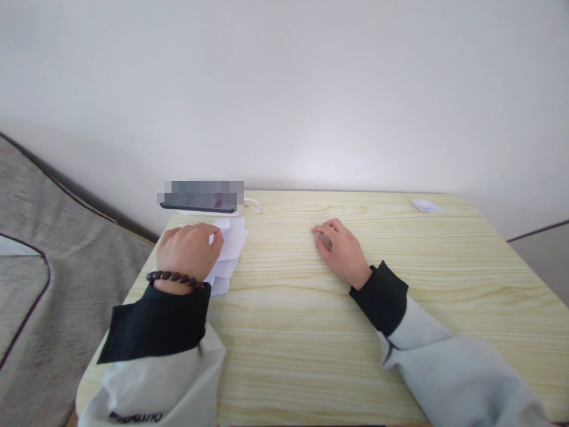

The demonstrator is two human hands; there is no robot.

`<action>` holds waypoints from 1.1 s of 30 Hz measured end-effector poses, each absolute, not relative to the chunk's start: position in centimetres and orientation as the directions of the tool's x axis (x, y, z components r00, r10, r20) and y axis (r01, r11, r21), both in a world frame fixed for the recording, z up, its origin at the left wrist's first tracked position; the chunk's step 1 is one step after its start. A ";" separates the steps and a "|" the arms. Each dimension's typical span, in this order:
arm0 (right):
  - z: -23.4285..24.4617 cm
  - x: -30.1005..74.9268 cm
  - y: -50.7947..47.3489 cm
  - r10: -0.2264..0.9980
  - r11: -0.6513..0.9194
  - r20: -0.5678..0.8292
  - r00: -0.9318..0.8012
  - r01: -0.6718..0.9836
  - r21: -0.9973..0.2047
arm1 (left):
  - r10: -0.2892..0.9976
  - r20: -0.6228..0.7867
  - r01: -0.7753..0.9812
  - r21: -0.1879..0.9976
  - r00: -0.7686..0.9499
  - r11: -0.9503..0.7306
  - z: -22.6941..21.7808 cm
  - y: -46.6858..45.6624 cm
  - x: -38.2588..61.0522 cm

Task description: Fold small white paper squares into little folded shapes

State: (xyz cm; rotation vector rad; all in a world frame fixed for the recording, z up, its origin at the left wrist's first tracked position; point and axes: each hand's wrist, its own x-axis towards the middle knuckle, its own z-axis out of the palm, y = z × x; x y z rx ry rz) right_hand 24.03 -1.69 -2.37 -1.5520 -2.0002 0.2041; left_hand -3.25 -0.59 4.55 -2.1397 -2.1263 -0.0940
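On the left of the table, my left hand (191, 249) bends over a loose pile of white paper pieces (227, 268). Its thumb and forefinger pinch a piece of white paper (213, 237), mostly hidden by the hand. My right hand (340, 249) rests at the middle of the table with the fingers curled and thumb and forefinger close together. A small grey-brown patch shows between them; whether it is a thing held or shaded tabletop, I cannot tell. Both wrists wear black cuffs, and dark beads ring the left one.
A phone (198, 209), partly blurred out, leans behind the paper pile, with a white loop (253, 206) beside it. A small folded white paper (425, 206) lies at the back right of the wooden table (284, 344). Behind rises a white wall; grey fabric (89, 261) is at left.
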 end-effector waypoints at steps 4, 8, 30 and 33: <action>-2.4 24.0 -1.7 0.925 0.298 0.356 -0.135 0.838 -0.456 | 0.898 0.425 0.991 0.018 0.113 -0.134 4.9 -1.0 -2.9; -2.5 24.0 -1.7 0.923 0.305 0.357 -0.143 0.839 -0.451 | 0.808 0.524 0.912 0.131 0.269 -0.388 4.2 -1.0 -2.2; -1.3 24.8 -2.0 0.938 0.347 0.317 -0.143 0.447 -0.825 | 0.954 0.299 0.150 0.944 -0.018 -0.293 -0.9 0.4 5.4; -1.2 24.6 -2.2 0.917 0.391 0.293 -0.270 0.465 -0.794 | 0.974 0.222 0.070 0.973 -0.037 -0.219 -1.0 0.4 5.5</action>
